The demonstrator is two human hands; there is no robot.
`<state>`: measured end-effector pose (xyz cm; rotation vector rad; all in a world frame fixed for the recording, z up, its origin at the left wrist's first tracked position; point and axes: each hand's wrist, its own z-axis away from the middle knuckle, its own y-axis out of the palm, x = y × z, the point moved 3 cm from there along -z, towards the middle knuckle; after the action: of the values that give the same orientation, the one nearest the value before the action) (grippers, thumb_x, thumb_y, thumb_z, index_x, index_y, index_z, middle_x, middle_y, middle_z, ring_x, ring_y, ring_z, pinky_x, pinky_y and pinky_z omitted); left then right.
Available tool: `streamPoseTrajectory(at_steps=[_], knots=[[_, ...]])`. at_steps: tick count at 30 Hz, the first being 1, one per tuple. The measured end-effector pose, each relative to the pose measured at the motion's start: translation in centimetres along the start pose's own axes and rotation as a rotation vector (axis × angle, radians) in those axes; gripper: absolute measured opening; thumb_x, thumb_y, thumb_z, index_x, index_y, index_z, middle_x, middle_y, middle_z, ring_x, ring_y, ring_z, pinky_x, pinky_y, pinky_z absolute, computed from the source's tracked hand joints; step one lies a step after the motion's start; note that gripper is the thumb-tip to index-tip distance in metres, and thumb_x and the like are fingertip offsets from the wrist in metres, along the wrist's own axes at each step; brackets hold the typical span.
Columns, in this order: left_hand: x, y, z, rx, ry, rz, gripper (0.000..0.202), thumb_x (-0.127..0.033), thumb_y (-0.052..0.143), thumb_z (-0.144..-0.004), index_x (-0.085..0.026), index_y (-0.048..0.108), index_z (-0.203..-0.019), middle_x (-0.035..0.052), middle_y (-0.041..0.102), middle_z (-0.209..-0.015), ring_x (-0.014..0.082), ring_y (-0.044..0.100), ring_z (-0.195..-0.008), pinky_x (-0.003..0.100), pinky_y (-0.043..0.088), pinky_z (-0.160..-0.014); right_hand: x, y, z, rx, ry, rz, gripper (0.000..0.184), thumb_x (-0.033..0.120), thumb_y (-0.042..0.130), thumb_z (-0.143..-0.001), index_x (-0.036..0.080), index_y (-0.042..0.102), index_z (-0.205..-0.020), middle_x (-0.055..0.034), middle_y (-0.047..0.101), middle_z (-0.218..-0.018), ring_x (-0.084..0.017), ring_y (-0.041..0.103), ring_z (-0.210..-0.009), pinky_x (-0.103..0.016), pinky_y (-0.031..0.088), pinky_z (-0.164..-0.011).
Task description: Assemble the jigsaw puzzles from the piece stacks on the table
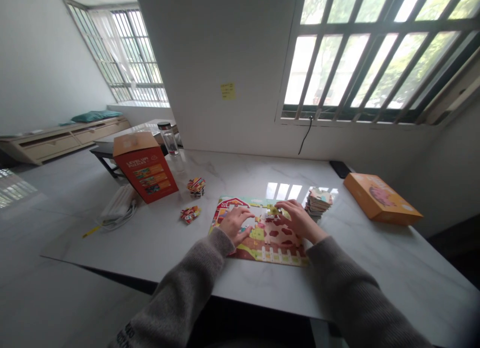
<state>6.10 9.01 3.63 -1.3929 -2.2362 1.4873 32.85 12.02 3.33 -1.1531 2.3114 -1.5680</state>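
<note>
A jigsaw puzzle (258, 248) with a cow, a red barn and a white fence lies flat on the table in front of me. White gaps show in its upper middle. My left hand (235, 224) rests over its left part, thumb and fingers apart, with nothing visible between them. At the upper right of the picture, my right hand (296, 219) has its fingertips on a green puzzle piece (273, 210); its fingers partly cover the piece. Just beyond that hand stands a tall stack of puzzle pieces (318, 203).
Left of the puzzle are a small pile (190, 214) and a stack (196, 186) of pieces. A red puzzle box (150, 173), a glass bottle (169, 140) and a white power strip (117, 204) stand farther left. An orange box (380, 198) and a black phone (339, 169) lie right.
</note>
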Motion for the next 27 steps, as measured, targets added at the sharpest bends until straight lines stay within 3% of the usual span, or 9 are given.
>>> streamPoseTrajectory(at_steps=[4,7,12,18,23,27], knots=[[-0.1,0.3,-0.8,0.129,-0.056,-0.056,0.032,-0.026,0.059,-0.087,-0.019,0.064,-0.118,0.0103,0.064,-0.118,0.0286,0.058,-0.112,0.046,0.048,-0.1,-0.8,0.7,-0.1,0.038,0.02,0.021,0.027,0.021,0.06,-0.092,0.023,0.067,-0.119,-0.0087,0.07,-0.12,-0.028,0.058,-0.109,-0.047,0.05,-0.095],[-0.9,0.8,-2.7,0.227,-0.036,-0.099,0.034,-0.03,0.059,-0.089,-0.017,0.064,-0.12,0.0112,0.063,-0.118,0.0282,0.058,-0.111,0.044,0.05,-0.098,-1.1,1.3,0.0,0.054,0.031,0.02,0.026,0.019,0.06,-0.091,0.022,0.069,-0.115,-0.0087,0.071,-0.118,-0.027,0.059,-0.108,-0.045,0.05,-0.095],[-1.4,3.3,-6.7,0.315,-0.028,-0.208,0.03,-0.029,0.057,-0.092,-0.018,0.066,-0.118,0.012,0.064,-0.118,0.0293,0.058,-0.11,0.044,0.05,-0.095,-1.6,1.7,0.2,0.046,0.04,0.028,0.026,0.016,0.059,-0.088,0.024,0.071,-0.11,-0.007,0.071,-0.119,-0.026,0.06,-0.108,-0.044,0.049,-0.097],[-0.8,6.2,-7.5,0.252,-0.112,-0.232,0.029,-0.029,0.056,-0.093,-0.022,0.065,-0.12,0.0091,0.065,-0.114,0.0286,0.057,-0.109,0.044,0.047,-0.094,-1.7,1.8,0.4,0.035,0.024,-0.001,0.025,0.018,0.06,-0.089,0.023,0.07,-0.111,-0.0078,0.071,-0.115,-0.025,0.061,-0.105,-0.041,0.05,-0.095],[0.4,5.7,-7.0,0.178,-0.169,-0.171,0.035,-0.026,0.06,-0.09,-0.023,0.063,-0.125,0.0069,0.067,-0.116,0.0272,0.057,-0.11,0.044,0.046,-0.096,-2.0,1.7,0.7,-0.011,0.099,-0.022,0.034,0.021,0.065,-0.087,0.019,0.064,-0.12,-0.0102,0.07,-0.11,-0.026,0.061,-0.105,-0.041,0.051,-0.095],[0.7,5.8,-6.7,0.198,-0.138,-0.127,0.032,-0.024,0.059,-0.09,-0.021,0.065,-0.122,0.0074,0.066,-0.118,0.027,0.056,-0.112,0.044,0.046,-0.098,-1.8,1.7,0.7,-0.003,0.094,-0.023,0.026,0.022,0.064,-0.088,0.019,0.067,-0.114,-0.0098,0.071,-0.11,-0.025,0.061,-0.105,-0.041,0.052,-0.095]])
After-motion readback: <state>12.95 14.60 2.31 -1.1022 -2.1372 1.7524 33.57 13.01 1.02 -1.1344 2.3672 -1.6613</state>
